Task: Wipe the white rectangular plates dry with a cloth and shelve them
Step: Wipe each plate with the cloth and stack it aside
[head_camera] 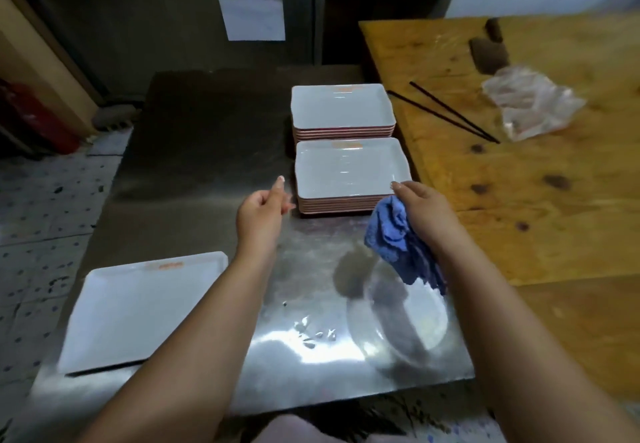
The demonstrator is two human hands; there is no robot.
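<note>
Steel table, near plate stack lying crosswise, right hand gripping cloth

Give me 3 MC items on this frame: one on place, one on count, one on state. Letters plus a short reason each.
1. Where does the single white rectangular plate lie?
A. on the wooden table
B. near the left front corner of the steel table
C. on top of the far stack

2. How many stacks of white rectangular plates stand on the steel table?
A. one
B. two
C. four

3. What is the right hand doing?
A. gripping a blue cloth
B. resting flat and empty on the table
C. holding the black chopsticks

Answers:
1 B: the plate sits alone by the table's left front edge, apart from the stacks.
2 B: a near stack and a far stack stand one behind the other.
3 A: the blue cloth hangs bunched from that hand; the black chopsticks lie untouched on the wooden table.
</note>
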